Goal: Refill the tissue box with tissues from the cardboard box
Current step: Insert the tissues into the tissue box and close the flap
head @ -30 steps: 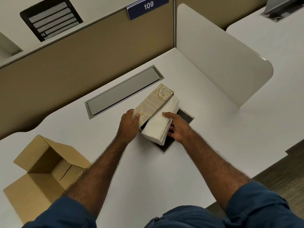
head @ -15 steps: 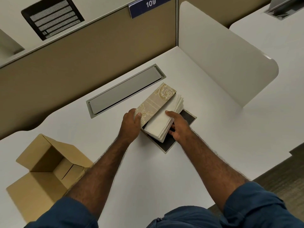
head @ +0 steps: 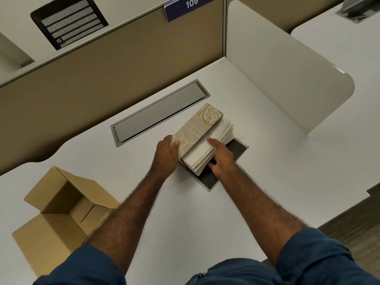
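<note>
Head view: two hands push a stack of tissues into the patterned tissue box.

Beside the tissue box [head: 197, 128], the left hand [head: 166, 155] wraps around its near end and holds it steady. The right hand [head: 221, 159] is closed on the white tissues [head: 207, 149], thumb on top and fingers below, and the stack sits partly under the box's gold cover. A dark flat panel [head: 236, 153] lies under the tissue box. The open cardboard box [head: 57, 204] sits well apart from the tissue box, toward the person's left. The tissues look soft, light and floppy, and the far edges fan out. Pinching the whole stack near its middle probably keeps the sheets together. The tissue box looks light, so it likely needs a hand on it.
</note>
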{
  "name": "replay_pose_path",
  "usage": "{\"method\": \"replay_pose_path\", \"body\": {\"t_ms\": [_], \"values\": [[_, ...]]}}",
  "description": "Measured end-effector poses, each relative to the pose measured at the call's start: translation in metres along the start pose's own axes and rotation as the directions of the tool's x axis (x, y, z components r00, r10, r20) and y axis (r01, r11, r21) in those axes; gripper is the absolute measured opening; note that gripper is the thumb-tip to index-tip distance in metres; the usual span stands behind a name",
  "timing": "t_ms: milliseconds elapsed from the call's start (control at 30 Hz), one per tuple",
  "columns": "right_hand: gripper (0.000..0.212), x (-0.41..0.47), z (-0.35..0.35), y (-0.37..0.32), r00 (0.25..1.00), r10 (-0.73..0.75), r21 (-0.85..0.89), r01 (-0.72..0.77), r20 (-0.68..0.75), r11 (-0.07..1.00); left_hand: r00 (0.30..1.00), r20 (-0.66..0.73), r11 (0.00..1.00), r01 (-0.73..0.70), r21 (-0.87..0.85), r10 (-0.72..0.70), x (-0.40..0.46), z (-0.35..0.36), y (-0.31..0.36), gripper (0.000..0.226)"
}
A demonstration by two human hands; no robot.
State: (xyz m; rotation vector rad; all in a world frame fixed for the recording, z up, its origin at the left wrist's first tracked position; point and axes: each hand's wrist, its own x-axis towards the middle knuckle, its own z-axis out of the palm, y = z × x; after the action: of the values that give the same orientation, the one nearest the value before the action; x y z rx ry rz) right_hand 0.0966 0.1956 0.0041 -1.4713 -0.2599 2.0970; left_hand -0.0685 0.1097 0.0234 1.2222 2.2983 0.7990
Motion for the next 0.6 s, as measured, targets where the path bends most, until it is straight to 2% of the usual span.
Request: {"method": "replay_pose_path", "body": {"t_ms": [100,233,433,600], "values": [[0.055,0.001,0.008,0.002,1.000,-0.007,-0.009,0.006,-0.028,1.000,1.000,0.000,1.000,-0.007,0.001,0.007,0.000,0.000,0.000,0.039],[0.063,0.003,0.019,0.004,0.998,-0.025,-0.034,0.022,-0.062,0.999,1.000,0.003,1.000,0.000,-0.004,0.000,-0.001,0.001,0.001,0.038],[0.031,-0.001,0.032,-0.003,1.000,-0.020,-0.039,0.020,-0.001,0.999,1.000,0.016,1.000,-0.001,0.018,0.000,-0.001,0.000,0.002,0.038],[0.033,0.003,0.033,-0.003,1.000,-0.020,-0.080,0.018,-0.021,0.997,1.000,0.021,1.000,0.001,0.026,-0.001,-0.001,0.000,0.002,0.039]]}}
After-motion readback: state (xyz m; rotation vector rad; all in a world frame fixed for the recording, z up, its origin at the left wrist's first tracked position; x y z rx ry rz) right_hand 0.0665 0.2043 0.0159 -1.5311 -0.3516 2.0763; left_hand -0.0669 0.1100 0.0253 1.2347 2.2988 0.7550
